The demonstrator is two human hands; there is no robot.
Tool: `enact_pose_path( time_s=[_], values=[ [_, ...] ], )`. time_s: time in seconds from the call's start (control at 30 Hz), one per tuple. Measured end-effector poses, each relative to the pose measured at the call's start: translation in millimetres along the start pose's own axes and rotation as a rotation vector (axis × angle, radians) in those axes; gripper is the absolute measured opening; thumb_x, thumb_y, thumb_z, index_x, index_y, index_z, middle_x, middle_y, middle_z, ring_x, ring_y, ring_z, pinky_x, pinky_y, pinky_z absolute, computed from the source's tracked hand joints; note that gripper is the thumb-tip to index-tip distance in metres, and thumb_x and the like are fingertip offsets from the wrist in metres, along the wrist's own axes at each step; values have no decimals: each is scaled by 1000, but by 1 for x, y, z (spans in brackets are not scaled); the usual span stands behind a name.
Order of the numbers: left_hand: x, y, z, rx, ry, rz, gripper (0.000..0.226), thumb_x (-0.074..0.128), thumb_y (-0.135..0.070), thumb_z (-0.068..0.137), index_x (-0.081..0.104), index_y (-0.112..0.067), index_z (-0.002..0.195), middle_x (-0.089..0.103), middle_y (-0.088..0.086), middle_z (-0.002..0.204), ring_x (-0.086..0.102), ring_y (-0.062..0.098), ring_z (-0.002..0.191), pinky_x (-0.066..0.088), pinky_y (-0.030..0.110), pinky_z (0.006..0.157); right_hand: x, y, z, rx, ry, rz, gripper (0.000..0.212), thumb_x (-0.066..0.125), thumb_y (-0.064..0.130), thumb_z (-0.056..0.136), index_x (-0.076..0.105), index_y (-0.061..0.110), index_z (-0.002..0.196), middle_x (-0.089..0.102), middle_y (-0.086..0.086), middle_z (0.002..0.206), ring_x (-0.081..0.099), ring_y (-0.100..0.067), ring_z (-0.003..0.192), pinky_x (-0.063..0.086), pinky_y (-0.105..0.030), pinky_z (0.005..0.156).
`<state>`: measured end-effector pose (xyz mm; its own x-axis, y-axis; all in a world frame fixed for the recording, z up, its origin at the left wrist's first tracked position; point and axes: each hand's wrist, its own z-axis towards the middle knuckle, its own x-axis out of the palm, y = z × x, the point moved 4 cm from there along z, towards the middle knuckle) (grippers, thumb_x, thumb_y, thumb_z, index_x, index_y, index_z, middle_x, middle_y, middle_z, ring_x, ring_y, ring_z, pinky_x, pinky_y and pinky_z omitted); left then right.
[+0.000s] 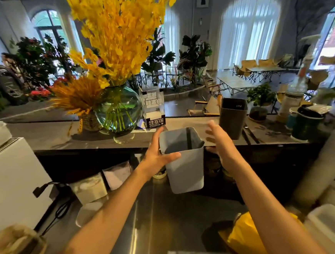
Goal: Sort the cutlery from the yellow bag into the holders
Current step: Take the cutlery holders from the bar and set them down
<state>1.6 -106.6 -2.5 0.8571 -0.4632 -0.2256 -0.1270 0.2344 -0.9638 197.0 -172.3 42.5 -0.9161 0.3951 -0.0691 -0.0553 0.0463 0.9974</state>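
The steel desk (150, 224) lies bare in a broad strip between the two forearms, from the near edge up to the grey holder (186, 171). On its left stand a white appliance (12, 179) and small containers (89, 189); on its right the yellow bag (249, 238) and white boxes (331, 230) crowd the edge. On the raised ledge beyond, a glass vase (119, 110), a clear sign block (153, 110) and a dark holder (233, 117) stand close together, and bottles (294, 94) and cups (304, 124) fill the right end.

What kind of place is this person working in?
Probably a cafe or flower-themed coffee shop, seen from behind the service counter. Clues: stacked takeaway cups on the right, a syrup-style bottle, and folding tables and chairs among plants beyond.
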Motion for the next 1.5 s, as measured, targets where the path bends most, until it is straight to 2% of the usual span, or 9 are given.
enact_pose_path(
  time_s=[0.2, 0.37, 0.53, 0.73, 1.03, 1.13, 1.27, 1.4, 1.5],
  values=[
    [-24, 43, -34, -20, -58, 146, 134, 79, -79, 49, 7, -36, 154, 24, -1, 161, 26, 18, 148, 32, 38, 117, 74, -79, -15, 288, 224, 36, 55, 41, 70, 94, 59, 33, 131, 62, -7, 129, 61, -27, 112, 49, -53, 101],
    [-63, 101, -74, -124, -113, 189, 139, 69, -86, 53, -2, -30, 158, 19, -8, 159, 25, 13, 145, 32, 33, 116, 132, -114, -25, 235, 344, -19, 21, 29, 43, 109, 43, 50, 122, 53, 16, 107, 58, -9, 93, 52, -25, 64],
    [-102, 156, -102, -257, -175, 202, 100, 76, -35, 83, 12, -24, 158, 22, -17, 151, 23, 1, 139, 31, 7, 103, 193, -177, -20, 206, 308, 40, 41, 42, 34, 107, 43, 37, 148, 57, -1, 138, 59, -21, 121, 55, -47, 98],
    [-132, 226, -125, -393, -95, 98, 86, 75, -8, 87, 26, -35, 152, 47, -13, 146, 47, 5, 134, 48, 22, 101, 251, -239, -25, 302, 219, 50, 42, 43, 24, 107, 45, 21, 150, 55, -6, 140, 56, -20, 120, 55, -17, 76],
    [-153, 279, -126, -558, -232, -80, 65, 55, -15, 102, 22, -11, 157, 35, 0, 156, 35, 12, 141, 37, 6, 97, 295, -288, -27, 420, 220, 96, 41, 38, 25, 109, 41, 27, 151, 50, -4, 144, 54, -20, 122, 56, -33, 93],
    [-164, 284, -120, -640, -321, -140, 57, 45, -33, 105, 26, -16, 156, 31, -2, 160, 28, 15, 147, 25, 24, 112, 305, -289, -22, 393, 255, 67, 41, 35, 24, 110, 40, 28, 150, 50, 2, 139, 55, -14, 116, 56, -21, 84],
    [-176, 285, -116, -654, -433, -205, 48, 42, -34, 106, 40, -16, 151, 43, -1, 151, 38, 18, 142, 28, 28, 112, 322, -288, -19, 476, 242, 97, 44, 41, 29, 108, 40, 35, 152, 50, -2, 144, 53, -24, 127, 52, -56, 98],
    [-180, 287, -121, -654, -485, -222, 36, 42, -45, 104, 58, -26, 130, 60, 1, 132, 53, 21, 128, 39, 41, 113, 332, -285, -24, 529, 289, 106, 49, 41, 19, 108, 34, 35, 154, 50, 7, 130, 48, -27, 134, 58, -40, 81],
    [-183, 283, -124, -642, -492, -107, 24, 39, -44, 104, 61, -36, 102, 62, -1, 116, 55, 22, 118, 38, 48, 112, 329, -282, -30, 601, 296, 101, 43, 44, 32, 107, 39, 37, 150, 51, 3, 139, 49, -21, 124, 47, -43, 88]
  ],
)
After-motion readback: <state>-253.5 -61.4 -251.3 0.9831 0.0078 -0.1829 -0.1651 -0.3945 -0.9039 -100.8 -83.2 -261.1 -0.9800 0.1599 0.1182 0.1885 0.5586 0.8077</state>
